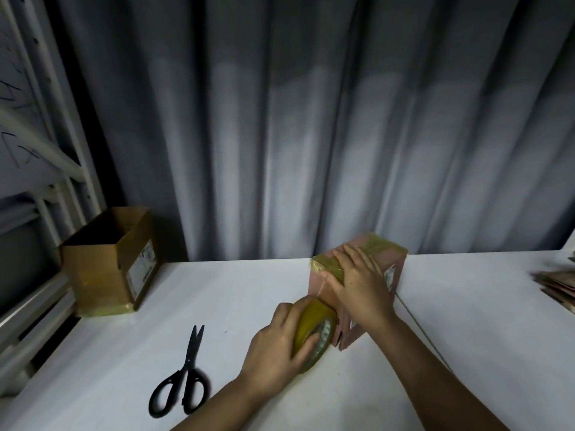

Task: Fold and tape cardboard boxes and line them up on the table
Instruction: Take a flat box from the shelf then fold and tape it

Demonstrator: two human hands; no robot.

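A small cardboard box (393, 259) stands on the white table (249, 290) right of centre, its top covered with yellowish tape. My right hand (361, 281) lies flat on the box top, fingers straight, pressing the tape down. My left hand (277, 346) grips a roll of yellowish tape (314, 318) against the box's near side; a strip runs from the roll up over the box edge. A second box (105, 269), open at the top and taped along its bottom, stands at the table's far left.
Black scissors (183, 374) lie shut on the table, left of my left hand. A stack of flat cardboard (557, 287) lies at the right edge. Grey curtains hang behind the table. A white metal rack (40, 169) stands at the left.
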